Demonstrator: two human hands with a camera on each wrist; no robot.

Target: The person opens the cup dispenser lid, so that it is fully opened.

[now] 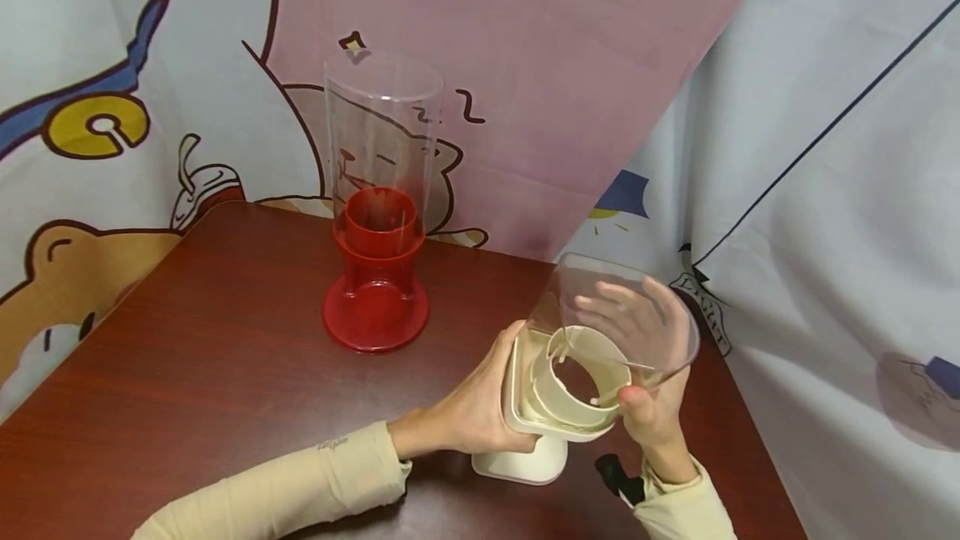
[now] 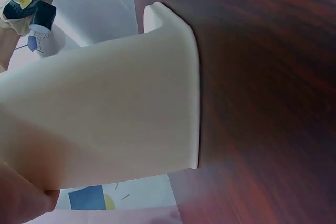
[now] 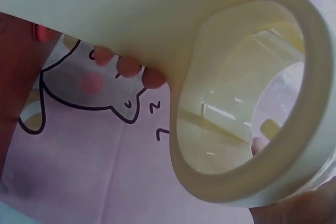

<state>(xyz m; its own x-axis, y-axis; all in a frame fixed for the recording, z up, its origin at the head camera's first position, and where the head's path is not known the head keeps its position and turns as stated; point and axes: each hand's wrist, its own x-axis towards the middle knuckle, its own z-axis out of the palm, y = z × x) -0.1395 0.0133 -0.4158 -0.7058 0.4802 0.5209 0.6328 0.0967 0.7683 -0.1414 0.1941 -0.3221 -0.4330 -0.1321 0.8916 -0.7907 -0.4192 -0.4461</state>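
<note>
A cream plastic stand [image 1: 547, 461] with an oblong top and a round ring stands on the table, its foot resting on the wood. My left hand [image 1: 483, 398] grips it just below the top; fingertips [image 3: 128, 66] show along its edge in the right wrist view. Over the ring, a clear plastic cylinder [image 1: 558, 298] leans up to the right. My right hand [image 1: 667, 390] holds this cylinder, thumb at the near side by the ring and fingers seen through the clear wall. The left wrist view shows the stand's broad side [image 2: 115, 108] upright against the tabletop.
Further back on the brown table [image 1: 247, 357] stands a red plastic stand [image 1: 375, 319] with a taller clear cylinder [image 1: 382, 127] on it. Cartoon-printed cloth [image 1: 540, 82] hangs behind and along the right side. A black wrist device [image 1: 620, 479] sits at the right sleeve.
</note>
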